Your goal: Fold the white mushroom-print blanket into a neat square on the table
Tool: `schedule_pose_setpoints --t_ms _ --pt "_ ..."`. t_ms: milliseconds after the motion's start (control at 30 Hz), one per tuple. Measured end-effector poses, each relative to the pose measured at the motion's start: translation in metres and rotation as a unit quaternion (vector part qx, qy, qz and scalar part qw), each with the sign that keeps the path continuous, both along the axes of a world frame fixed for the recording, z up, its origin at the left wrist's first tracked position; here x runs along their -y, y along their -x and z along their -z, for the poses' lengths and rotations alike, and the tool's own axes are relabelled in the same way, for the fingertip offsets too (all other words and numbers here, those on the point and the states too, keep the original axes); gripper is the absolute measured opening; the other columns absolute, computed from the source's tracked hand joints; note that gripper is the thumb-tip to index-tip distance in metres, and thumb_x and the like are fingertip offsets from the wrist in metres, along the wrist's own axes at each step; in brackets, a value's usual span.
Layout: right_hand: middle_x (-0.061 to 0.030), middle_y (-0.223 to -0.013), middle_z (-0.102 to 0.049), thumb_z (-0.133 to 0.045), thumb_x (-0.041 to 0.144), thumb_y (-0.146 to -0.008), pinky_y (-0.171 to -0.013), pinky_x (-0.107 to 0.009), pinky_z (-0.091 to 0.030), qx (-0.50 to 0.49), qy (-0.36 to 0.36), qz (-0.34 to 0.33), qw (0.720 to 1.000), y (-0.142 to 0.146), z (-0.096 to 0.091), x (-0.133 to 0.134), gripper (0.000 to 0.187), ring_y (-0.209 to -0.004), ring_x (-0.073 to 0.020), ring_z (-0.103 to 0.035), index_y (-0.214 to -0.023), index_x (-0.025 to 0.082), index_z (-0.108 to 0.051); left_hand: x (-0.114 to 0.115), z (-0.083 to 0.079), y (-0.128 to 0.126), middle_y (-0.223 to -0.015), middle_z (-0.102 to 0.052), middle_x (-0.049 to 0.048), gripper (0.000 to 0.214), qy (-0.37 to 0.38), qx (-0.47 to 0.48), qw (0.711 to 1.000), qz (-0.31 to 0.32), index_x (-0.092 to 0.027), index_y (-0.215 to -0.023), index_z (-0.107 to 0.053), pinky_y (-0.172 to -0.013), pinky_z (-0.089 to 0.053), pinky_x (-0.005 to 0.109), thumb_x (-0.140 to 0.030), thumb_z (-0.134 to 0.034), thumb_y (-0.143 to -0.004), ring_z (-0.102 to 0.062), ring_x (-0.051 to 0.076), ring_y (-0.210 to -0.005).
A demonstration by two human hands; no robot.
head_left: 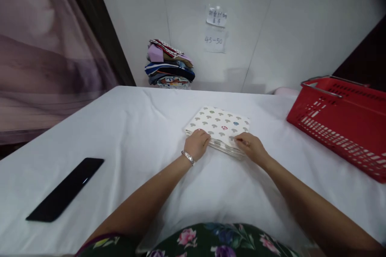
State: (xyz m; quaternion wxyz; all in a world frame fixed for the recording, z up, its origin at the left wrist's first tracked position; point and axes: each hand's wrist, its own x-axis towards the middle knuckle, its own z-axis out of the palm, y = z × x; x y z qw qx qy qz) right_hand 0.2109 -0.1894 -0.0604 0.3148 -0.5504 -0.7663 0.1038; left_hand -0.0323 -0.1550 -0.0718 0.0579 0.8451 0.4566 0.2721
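Note:
A folded cloth (217, 122), white with small grey mushroom-like prints and a few coloured ones, lies flat in several layers on the white-covered table. My left hand (196, 145), with a silver bracelet at the wrist, grips its near edge toward the left, fingers curled. At the near right corner, my right hand (251, 148) pinches the cloth between thumb and fingers. The layered folds show along the near edge between both hands. The undersides of the fingers are partly hidden.
To the right stands a red plastic basket (340, 124) with metal handles. A flat black slab (66, 189) lies at the left. Behind the far edge rises a stack of folded fabrics (170, 66) by the wall, where paper notes (215, 40) hang. A pinkish curtain (45, 48) borders the left side.

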Motion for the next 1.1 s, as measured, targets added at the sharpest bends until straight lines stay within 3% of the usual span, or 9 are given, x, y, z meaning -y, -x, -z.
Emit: schedule_pose_setpoints --t_ms 133,400,633,867,1100 --pt "-0.0059 -0.086 -0.063 -0.048 0.028 -0.086 -0.073 -0.030 -0.043 0.098 -0.033 -0.013 0.995 0.006 0.004 0.015 0.018 -0.082 -0.0178 -0.056 -0.088 0.020 -0.064 -0.017 0.001 -0.011 -0.101 -0.062 0.0033 0.018 -0.045 -0.076 0.993 0.080 -0.023 -0.092 -0.064 -0.081 -0.039 0.033 -0.022 -0.047 -0.087 -0.050 0.019 -0.096" --pt "-0.0071 -0.091 -0.061 -0.044 0.027 -0.090 -0.075 -0.031 -0.040 0.194 -0.037 0.005 0.980 0.010 0.009 0.020 0.022 -0.088 -0.0195 -0.053 -0.092 0.018 -0.064 -0.027 0.003 -0.011 -0.105 -0.061 0.0020 0.020 -0.035 -0.101 0.984 0.143 -0.025 -0.102 -0.061 -0.080 -0.036 0.033 -0.023 -0.050 -0.086 -0.050 0.018 -0.096" --pt "-0.0067 -0.090 -0.061 -0.045 0.020 -0.088 -0.072 -0.030 -0.041 0.236 0.001 0.003 0.972 0.014 0.003 0.016 0.020 -0.086 -0.0198 -0.052 -0.096 0.019 -0.064 -0.030 0.004 -0.014 -0.100 -0.061 0.0028 0.018 -0.027 -0.114 0.982 0.148 -0.025 -0.099 -0.062 -0.077 -0.036 0.032 -0.023 -0.049 -0.087 -0.051 0.018 -0.093" --pt "-0.0094 -0.095 -0.063 -0.038 0.018 -0.090 -0.073 -0.031 -0.041 0.191 -0.090 0.037 0.977 0.011 0.011 0.020 0.026 -0.087 -0.0198 -0.054 -0.097 0.017 -0.063 -0.029 0.001 -0.017 -0.095 -0.062 0.0029 0.023 -0.060 -0.121 0.982 0.133 -0.022 -0.094 -0.061 -0.077 -0.035 0.032 -0.012 -0.042 -0.086 -0.051 0.018 -0.089" --pt "-0.0086 -0.091 -0.064 -0.037 0.018 -0.090 -0.071 -0.031 -0.043 0.211 -0.056 -0.013 0.976 0.008 0.013 0.027 0.028 -0.085 -0.0206 -0.056 -0.095 0.020 -0.064 -0.024 0.005 -0.011 -0.092 -0.062 0.0032 0.023 -0.048 -0.122 0.978 0.163 -0.021 -0.092 -0.062 -0.078 -0.035 0.032 -0.014 -0.040 -0.088 -0.050 0.017 -0.087"
